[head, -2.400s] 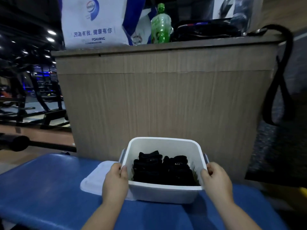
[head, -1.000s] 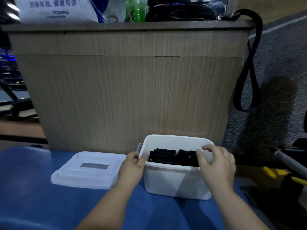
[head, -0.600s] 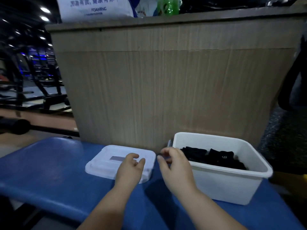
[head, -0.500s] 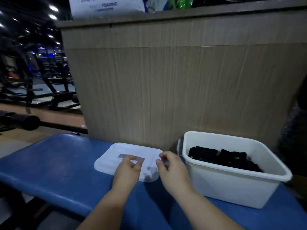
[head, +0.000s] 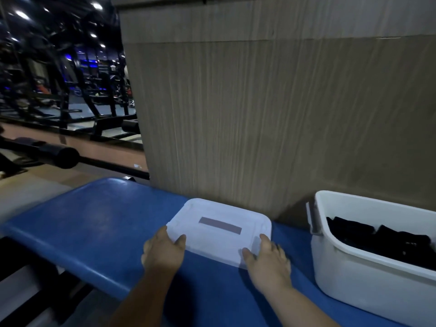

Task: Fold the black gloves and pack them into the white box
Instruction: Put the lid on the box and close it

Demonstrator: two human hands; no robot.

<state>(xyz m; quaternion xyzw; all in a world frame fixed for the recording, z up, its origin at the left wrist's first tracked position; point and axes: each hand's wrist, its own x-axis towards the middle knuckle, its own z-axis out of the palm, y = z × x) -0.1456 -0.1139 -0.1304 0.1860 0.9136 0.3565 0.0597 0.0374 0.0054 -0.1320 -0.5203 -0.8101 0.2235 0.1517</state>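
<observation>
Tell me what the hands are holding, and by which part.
The lid: the left hand grips its near left corner and the right hand its near right corner, thumbs on top.

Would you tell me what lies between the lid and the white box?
Head view: only a bare strip of blue bench separates the lid from the white box; the right hand holds the lid's near corner.
</observation>
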